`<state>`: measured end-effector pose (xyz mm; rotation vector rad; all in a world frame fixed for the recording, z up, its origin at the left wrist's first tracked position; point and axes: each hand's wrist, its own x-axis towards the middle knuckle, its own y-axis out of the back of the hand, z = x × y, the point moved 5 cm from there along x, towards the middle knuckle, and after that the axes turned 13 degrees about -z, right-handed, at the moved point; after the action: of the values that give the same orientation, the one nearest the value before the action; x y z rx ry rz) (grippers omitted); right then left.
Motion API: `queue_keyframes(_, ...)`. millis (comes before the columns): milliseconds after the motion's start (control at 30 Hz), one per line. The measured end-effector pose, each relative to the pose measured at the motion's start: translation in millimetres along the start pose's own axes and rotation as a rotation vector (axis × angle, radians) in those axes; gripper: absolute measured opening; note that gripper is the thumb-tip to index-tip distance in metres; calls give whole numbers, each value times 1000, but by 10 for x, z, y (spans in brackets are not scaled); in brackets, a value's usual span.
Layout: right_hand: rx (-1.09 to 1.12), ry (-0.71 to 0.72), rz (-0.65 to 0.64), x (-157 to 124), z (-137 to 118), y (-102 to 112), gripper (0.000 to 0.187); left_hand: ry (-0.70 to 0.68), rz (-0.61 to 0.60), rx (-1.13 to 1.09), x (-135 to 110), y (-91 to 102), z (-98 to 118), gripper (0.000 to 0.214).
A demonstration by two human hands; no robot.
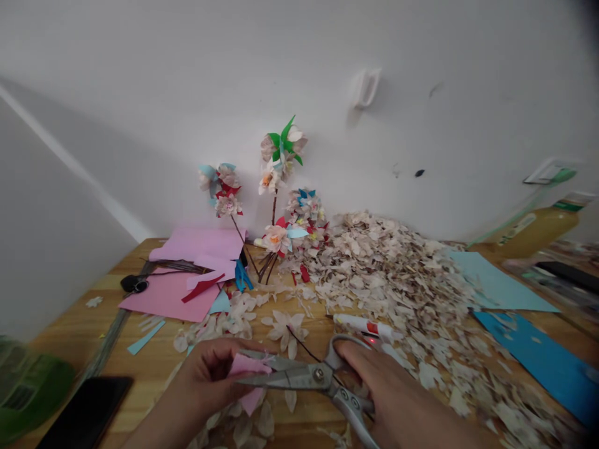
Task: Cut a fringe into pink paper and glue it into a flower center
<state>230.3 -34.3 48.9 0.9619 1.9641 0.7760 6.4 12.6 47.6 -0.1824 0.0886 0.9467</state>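
Observation:
My left hand (206,377) pinches a small pink paper piece (248,369) low in the middle of the view. My right hand (397,405) grips the handles of silver scissors (304,377), and the blades are parted around the pink piece. Cut cream petals (285,324) lie on the wooden table (75,327) just beyond both hands. A white glue stick (362,324) lies just past the scissors.
Paper flowers on stems (281,187) stand against the white wall. A big heap of cream paper scraps (397,274) spreads to the right. Pink sheets (187,274) lie left, blue sheets (528,343) right. A black phone (84,411) and a green object (28,386) sit lower left, a bottle (538,227) far right.

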Motion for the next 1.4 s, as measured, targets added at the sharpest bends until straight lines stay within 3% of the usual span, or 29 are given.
queue_keyframes(333,26,1,5,17,12,-1,50,-48,-37,11,-10,2,-23,12)
queue_keyframes(767,-33,-46,19,37,21,-24,36,-43,14,13,-20,10,-48,13)
queue_keyframes(1000,-30,-39,4,23,34,-31,37,-33,27,12,-25,19,-40,14)
queue_keyframes(1400,-14,25,-13,8,1,-19,35,-18,-44,7,-19,3,-18,13)
